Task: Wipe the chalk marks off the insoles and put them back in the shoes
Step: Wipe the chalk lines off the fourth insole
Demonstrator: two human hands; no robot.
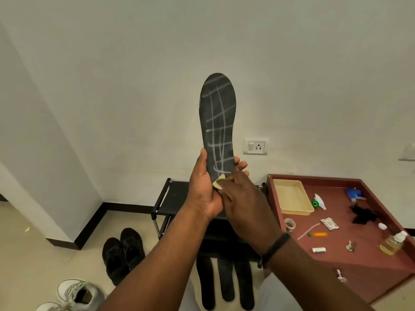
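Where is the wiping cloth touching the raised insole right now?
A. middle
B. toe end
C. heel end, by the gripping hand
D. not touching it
C: the right hand presses the yellow cloth on the insole at its lower heel end, beside the left hand holding it.

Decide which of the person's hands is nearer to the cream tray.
Right. The right hand sits just left of the cream tray; the left hand, gripping the insole, lies farther left.

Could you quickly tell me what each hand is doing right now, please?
Left hand: grips the heel end of the chalk-marked insole, holding it upright.
Right hand: pinches a small yellowish cloth against the insole's heel.
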